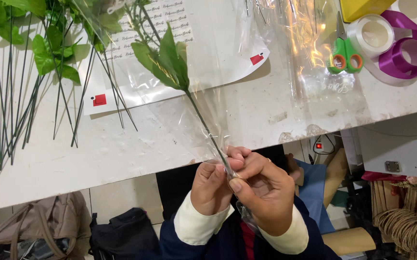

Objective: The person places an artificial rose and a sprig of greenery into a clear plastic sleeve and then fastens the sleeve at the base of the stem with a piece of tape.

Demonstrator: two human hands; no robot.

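- Both hands are pinching the same spot: the left hand point(211, 188) and right hand point(262, 192) are closing tight around the bottom of a thin green wire stem with fake leaves point(203, 123), right at the near edge of the white table point(121, 154).
- The clear crinkly cellophane sleeve point(189, 110) is bunching around it, so it's probably going to slide or tear if the grip is slackening.
- The leafy top is leaning far and left, so too hard a twist could be kinking that wire.
- The green-handled scissors point(344, 53) are sitting far right, well apart.

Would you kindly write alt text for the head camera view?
Both hands, left and right, pinch a green leafy stem wrapped in clear cellophane above a white table. Scissors and ribbon rolls lie beyond.
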